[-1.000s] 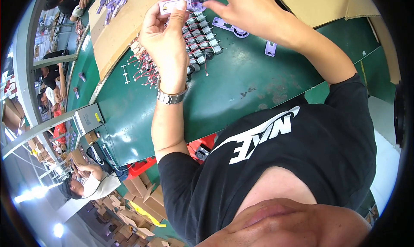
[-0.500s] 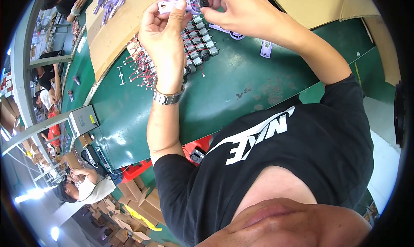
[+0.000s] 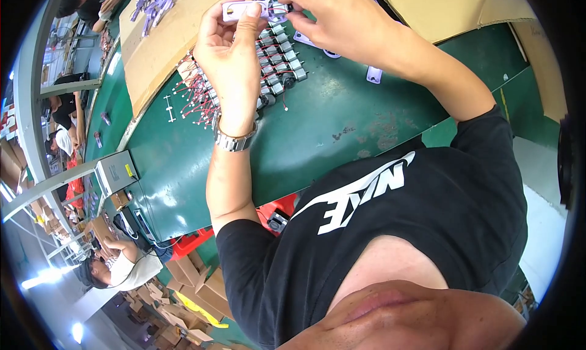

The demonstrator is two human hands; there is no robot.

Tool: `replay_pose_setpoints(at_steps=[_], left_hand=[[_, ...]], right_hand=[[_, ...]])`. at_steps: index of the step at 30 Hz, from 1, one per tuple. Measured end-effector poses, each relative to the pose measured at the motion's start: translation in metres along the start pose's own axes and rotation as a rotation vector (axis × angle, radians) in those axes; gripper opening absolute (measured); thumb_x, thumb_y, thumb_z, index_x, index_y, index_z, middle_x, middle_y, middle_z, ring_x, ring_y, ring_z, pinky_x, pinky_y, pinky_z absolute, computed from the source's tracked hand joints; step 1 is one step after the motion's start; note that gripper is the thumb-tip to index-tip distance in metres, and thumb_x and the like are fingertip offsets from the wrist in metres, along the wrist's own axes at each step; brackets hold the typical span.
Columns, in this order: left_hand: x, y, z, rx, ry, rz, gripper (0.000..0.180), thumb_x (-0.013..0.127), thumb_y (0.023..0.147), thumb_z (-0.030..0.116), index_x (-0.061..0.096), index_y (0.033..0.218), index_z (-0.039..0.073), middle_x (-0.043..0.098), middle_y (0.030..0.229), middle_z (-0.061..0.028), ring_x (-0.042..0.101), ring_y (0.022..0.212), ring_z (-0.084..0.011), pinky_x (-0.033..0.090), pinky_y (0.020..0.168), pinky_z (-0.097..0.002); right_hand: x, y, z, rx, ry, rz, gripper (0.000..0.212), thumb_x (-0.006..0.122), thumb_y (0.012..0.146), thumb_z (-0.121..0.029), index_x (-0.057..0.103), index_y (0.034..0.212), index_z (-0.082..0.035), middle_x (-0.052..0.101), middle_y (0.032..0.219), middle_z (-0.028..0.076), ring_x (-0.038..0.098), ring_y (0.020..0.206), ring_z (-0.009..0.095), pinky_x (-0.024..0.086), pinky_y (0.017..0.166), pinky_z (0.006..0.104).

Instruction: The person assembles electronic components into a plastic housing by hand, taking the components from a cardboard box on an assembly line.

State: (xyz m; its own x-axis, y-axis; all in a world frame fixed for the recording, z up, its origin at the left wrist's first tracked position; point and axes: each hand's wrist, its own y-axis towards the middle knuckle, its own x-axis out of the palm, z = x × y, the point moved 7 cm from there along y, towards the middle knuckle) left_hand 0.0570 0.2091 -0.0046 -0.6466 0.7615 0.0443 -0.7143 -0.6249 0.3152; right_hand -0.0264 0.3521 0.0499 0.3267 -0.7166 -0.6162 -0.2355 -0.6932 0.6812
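Pinching shell in my left fingers above counter, likely steadying it; my right fingers clamped round motor at shell's round end. Other motors rowed nearby, wires leftward, seemingly for easy reach.

Passage is left open at the desk's near edge; toward the far edge it is obstructed by motors, cardboard, left hand and right hand.

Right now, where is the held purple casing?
In the head view, the purple casing is top, left of centre, in the left hand, above grey wired parts.
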Motion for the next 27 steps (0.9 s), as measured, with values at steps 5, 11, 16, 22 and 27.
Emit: replay_pose_setpoints(at_steps=[5,11,16,22,27], left_hand=[[0.001,-0.001,0.001,0.043,0.082,-0.009,0.029,0.073,0.097,0.011,0.063,0.121,-0.003,0.070,0.104,-0.0105,0.071,0.090,-0.0178,0.063,0.084,-0.0327],[0.000,-0.002,0.000,-0.008,0.003,0.003,0.021,0.071,0.098,0.008,0.064,0.115,-0.003,0.071,0.100,-0.0087,0.070,0.089,-0.0130,0.061,0.083,-0.0286],[-0.002,-0.001,0.001,0.009,-0.010,-0.037,0.028,0.070,0.099,0.011,0.062,0.122,-0.004,0.069,0.108,-0.0112,0.070,0.097,-0.0179,0.062,0.086,-0.0326],[0.004,-0.004,0.010,0.054,0.039,-0.069,0.029,0.072,0.098,0.010,0.063,0.121,-0.004,0.069,0.108,-0.0113,0.070,0.099,-0.0177,0.062,0.088,-0.0327],[0.009,-0.008,0.012,0.032,0.044,-0.026,0.023,0.074,0.095,0.004,0.066,0.115,-0.003,0.071,0.099,-0.0067,0.068,0.091,-0.0121,0.059,0.085,-0.0282]], right_hand=[[0.012,-0.006,0.006,-0.019,-0.068,-0.093,0.011,0.062,0.083,-0.001,0.059,0.092,0.005,0.062,0.092,0.024,0.062,0.090,0.042,0.052,0.081,0.0474],[0.018,-0.009,0.012,-0.117,-0.115,0.004,0.014,0.066,0.084,-0.004,0.060,0.095,0.003,0.062,0.091,0.022,0.063,0.087,0.039,0.052,0.080,0.0448],[0.026,0.002,0.045,0.566,0.635,-0.336,0.044,0.078,0.089,-0.007,0.061,0.129,0.000,0.066,0.089,0.008,0.062,0.077,0.014,0.051,0.064,0.0278],[0.051,-0.010,0.055,0.652,1.130,-0.503,0.039,0.064,0.100,-0.004,0.061,0.138,0.001,0.070,0.097,0.009,0.068,0.076,0.015,0.060,0.071,0.0278],[0.055,-0.012,0.057,0.712,1.004,-0.537,0.035,0.062,0.099,-0.001,0.063,0.134,0.001,0.069,0.093,0.008,0.067,0.075,0.014,0.058,0.068,0.0266]])
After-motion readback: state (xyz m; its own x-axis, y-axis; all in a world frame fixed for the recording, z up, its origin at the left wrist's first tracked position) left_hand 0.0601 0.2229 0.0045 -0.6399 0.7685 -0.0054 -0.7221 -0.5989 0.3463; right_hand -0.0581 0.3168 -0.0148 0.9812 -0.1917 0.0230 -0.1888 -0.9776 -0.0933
